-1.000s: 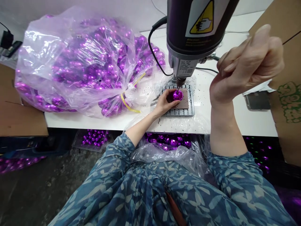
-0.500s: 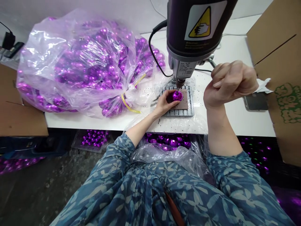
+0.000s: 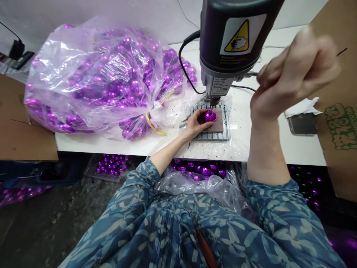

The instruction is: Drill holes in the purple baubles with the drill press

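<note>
My left hand pinches a shiny purple faceted ball between thumb and fingers. The ball rests on a small brown board over the slotted metal base of a drill press. Its bit meets the top of the ball. Raised at the right, my right hand is closed around the end of the press's lever; the grip itself is hidden by the fingers, which are slightly blurred.
A tied clear bag of purple balls fills the left of the white table. A phone lies partly under white tissue at right, beside a cardboard box. More balls sit in plastic below the table edge.
My right hand has risen and shifted right with the lever, nearer the camera. My left hand keeps the ball in nearly the same spot under the bit.
</note>
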Tool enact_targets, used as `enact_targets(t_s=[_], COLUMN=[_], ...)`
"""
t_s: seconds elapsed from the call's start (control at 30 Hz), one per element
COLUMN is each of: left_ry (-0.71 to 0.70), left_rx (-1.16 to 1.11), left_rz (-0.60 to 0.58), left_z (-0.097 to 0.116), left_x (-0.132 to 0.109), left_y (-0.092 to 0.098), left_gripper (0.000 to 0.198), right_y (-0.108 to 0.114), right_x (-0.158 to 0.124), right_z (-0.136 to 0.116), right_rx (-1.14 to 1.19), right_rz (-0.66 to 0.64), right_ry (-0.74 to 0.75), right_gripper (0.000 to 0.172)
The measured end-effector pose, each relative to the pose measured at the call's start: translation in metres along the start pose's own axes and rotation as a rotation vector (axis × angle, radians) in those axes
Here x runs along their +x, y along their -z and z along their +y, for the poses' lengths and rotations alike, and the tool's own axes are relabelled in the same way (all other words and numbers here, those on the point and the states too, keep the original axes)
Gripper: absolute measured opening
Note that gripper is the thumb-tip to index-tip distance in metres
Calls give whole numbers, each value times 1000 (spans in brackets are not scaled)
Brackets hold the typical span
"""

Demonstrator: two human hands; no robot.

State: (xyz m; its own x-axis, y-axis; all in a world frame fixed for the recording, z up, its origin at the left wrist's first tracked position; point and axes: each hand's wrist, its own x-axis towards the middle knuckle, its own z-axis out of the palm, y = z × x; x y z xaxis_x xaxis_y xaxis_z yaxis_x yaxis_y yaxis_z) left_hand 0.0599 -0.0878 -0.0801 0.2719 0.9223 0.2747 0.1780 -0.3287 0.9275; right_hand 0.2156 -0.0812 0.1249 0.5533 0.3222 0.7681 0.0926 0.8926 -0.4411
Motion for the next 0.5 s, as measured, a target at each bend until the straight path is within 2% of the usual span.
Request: enact_targets(t_s=[0.07, 0.13, 0.17, 0.23, 0.3, 0.37, 0.4, 0.43, 0.47, 0.5], left_ry=[-24, -59, -92, -195, -295, -328, -321, -305, -283, -258], left_rx=[38, 90, 107, 126, 181, 265, 289, 292, 282, 273], left_rz=[47, 86, 66, -111, -403, -655, -723, -738, -700, -612], left_z=[7, 19, 27, 46, 63, 73, 75, 75, 72, 67], left_x=[-7, -22, -33, -60, -89, -112, -119, -121, -119, -111], left_y=[3, 9, 14, 25, 37, 47, 51, 56, 62, 68], left_gripper=[58, 55, 53, 48, 46, 44, 42, 39, 36, 34], right_y=[-13, -20, -22, -21, -17, -15, -15, -16, -16, -18], right_x=[22, 37, 42, 45, 43, 40, 39, 39, 39, 39], right_z=[-5, -3, 0, 6, 13, 16, 17, 16, 14, 11], right_rx=[15, 32, 38, 54, 51, 40, 24, -1, -32, -67], right_rz=[-37, -63, -71, -80, -100, -66, -44, -25, -1, 12], right_ry=[-68, -146, -176, -203, -207, -200, -206, -220, -237, -258], right_gripper=[64, 63, 63, 62, 60, 59, 58, 55, 52, 49])
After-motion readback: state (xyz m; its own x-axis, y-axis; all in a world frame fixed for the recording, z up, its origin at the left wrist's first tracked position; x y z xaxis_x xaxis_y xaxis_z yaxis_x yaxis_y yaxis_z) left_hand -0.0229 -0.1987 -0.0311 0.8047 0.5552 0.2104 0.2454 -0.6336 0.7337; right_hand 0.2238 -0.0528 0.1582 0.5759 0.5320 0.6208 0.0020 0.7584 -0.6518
